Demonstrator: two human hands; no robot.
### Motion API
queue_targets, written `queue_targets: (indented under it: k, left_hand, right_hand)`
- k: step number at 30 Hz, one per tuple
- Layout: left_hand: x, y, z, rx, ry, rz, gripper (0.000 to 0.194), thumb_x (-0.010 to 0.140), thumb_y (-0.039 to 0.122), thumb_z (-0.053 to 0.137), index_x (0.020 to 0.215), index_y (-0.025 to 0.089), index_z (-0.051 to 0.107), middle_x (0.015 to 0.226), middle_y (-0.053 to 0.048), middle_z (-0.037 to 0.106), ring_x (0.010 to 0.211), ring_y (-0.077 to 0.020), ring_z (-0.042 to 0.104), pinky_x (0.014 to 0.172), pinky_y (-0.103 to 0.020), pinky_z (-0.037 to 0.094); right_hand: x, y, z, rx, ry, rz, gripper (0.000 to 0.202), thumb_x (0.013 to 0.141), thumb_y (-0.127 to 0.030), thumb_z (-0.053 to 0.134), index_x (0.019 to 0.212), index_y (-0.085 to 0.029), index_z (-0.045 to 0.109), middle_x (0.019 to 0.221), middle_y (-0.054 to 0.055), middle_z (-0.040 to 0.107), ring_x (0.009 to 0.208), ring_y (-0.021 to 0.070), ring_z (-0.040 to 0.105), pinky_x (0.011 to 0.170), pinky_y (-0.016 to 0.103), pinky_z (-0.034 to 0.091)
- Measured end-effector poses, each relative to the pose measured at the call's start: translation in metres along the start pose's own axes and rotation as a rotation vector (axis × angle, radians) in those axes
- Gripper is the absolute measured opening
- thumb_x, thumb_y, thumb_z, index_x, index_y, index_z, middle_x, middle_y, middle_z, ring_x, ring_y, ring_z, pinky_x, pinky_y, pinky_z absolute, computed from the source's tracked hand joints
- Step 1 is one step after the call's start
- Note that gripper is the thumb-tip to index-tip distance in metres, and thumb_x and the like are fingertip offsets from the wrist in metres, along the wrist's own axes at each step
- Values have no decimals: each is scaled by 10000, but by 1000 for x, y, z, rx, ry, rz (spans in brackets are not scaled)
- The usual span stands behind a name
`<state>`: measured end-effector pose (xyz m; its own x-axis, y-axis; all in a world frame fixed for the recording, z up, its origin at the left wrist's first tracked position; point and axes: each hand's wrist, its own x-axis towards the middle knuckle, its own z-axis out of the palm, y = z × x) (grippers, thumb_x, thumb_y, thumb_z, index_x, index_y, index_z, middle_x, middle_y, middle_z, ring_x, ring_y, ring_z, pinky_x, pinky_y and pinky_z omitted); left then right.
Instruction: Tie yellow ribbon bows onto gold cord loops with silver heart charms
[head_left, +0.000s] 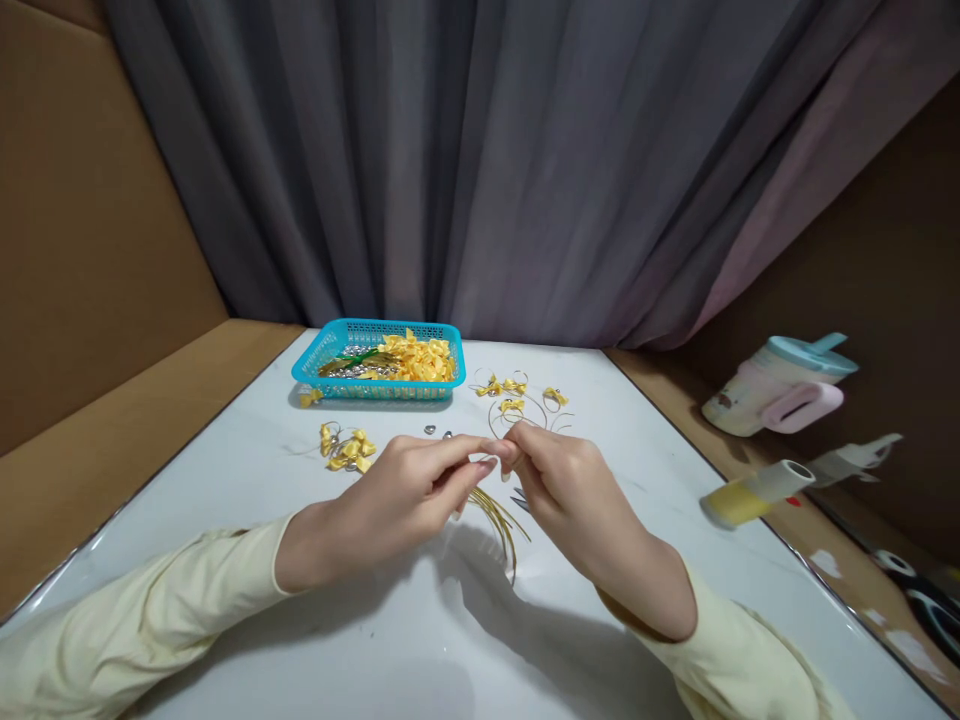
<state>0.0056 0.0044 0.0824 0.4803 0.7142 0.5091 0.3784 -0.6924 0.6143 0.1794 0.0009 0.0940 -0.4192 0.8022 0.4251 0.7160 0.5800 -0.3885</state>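
Note:
Above the white table, my left hand (pixel 416 485) and my right hand (pixel 566 490) meet, fingertips touching. Both are closed in a pinch on a thin gold cord (pixel 486 459); only a short piece of it shows, the rest being hidden by the fingers. Under them a bundle of gold cords (pixel 499 520) lies on the tabletop, beside a partly covered pointed metal tool (pixel 519 498). Just beyond my fingers are small silver pieces (pixel 430 429). Several yellow ribbon bows (pixel 512 405) on looped cords lie past my right hand, and a pile of yellow bows (pixel 351 450) sits left of my left hand.
A blue basket (pixel 375 390) of yellow bows (pixel 420 358) and silver pieces stands at the back. Along the right edge are a lidded cup (pixel 772 385), a roll of yellow tape (pixel 750 495), a clear nozzle bottle (pixel 847 462) and black-handled scissors (pixel 934 620). A grey curtain (pixel 450 170) hangs behind.

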Motion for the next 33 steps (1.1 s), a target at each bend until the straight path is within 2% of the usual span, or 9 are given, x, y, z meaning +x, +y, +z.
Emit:
queue_targets:
  k: [5, 8, 11, 13, 16, 19, 25, 30, 33]
  left_hand:
    - [1, -1, 2, -6, 0, -22, 118, 823, 144, 570, 840, 108, 681, 484, 59, 489, 434, -58, 369, 445, -179, 310]
    - [3, 4, 0, -59, -18, -44, 202, 857, 167, 525, 728, 106, 668, 477, 58, 461, 430, -51, 343, 434, -180, 289]
    - [5, 8, -4, -138, -51, -162, 242, 871, 229, 516, 710, 115, 656, 469, 63, 433, 423, -48, 326, 413, -179, 266]
    - [6, 11, -7, -218, -68, -247, 224, 863, 250, 526, 734, 122, 656, 483, 58, 459, 433, -50, 363, 419, -171, 283]
    - [7, 11, -8, -316, -80, -308, 226, 864, 270, 516, 752, 130, 654, 486, 57, 475, 436, -52, 389, 422, -165, 299]
    - [7, 10, -9, -350, -74, -326, 213, 860, 281, 523, 774, 139, 655, 481, 60, 479, 439, -54, 395, 423, -162, 303]
    - [8, 8, -10, -295, -51, -318, 197, 864, 272, 516, 770, 148, 636, 512, 49, 531, 458, -60, 418, 427, -161, 312]
    - [5, 1, -7, -123, 15, -189, 175, 876, 221, 496, 784, 144, 623, 542, 51, 528, 451, -50, 397, 441, -166, 317]
    - [3, -2, -4, -74, 37, -124, 168, 882, 204, 492, 798, 142, 624, 563, 48, 533, 465, -49, 402, 452, -166, 325]
  right_hand:
    - [0, 1, -1, -14, -129, -37, 226, 865, -137, 327, 647, -194, 319, 546, -19, 429, 467, 103, 387, 472, 213, 254]
    - [3, 3, -9, 37, -187, -27, 290, 916, -208, 337, 635, -178, 401, 559, -22, 443, 486, 96, 382, 490, 211, 275]
    - [8, 6, -20, 211, -287, -7, 280, 931, -305, 404, 753, -166, 568, 653, -8, 545, 581, 98, 484, 559, 202, 349]
    - [11, 7, -25, 383, -367, 4, 213, 898, -323, 485, 838, -165, 615, 740, 5, 588, 637, 98, 527, 580, 192, 390]
    - [13, 6, -28, 566, -421, 104, 195, 863, -317, 545, 841, -149, 640, 699, 4, 589, 546, 81, 512, 500, 177, 395]
    - [11, 4, -24, 573, -380, 170, 187, 857, -274, 551, 806, -134, 664, 511, -34, 526, 413, 59, 427, 425, 172, 342]
    - [8, 1, -20, 334, -178, 42, 242, 849, -215, 556, 646, -118, 644, 430, -33, 494, 401, 58, 424, 453, 189, 321]
    - [9, 1, -26, 253, -206, 24, 222, 864, -197, 531, 696, -131, 660, 449, -33, 523, 393, 57, 437, 487, 192, 348]
    - [9, 1, -31, 232, -252, 86, 146, 834, -238, 581, 870, -145, 688, 527, -23, 587, 389, 62, 456, 485, 196, 371]
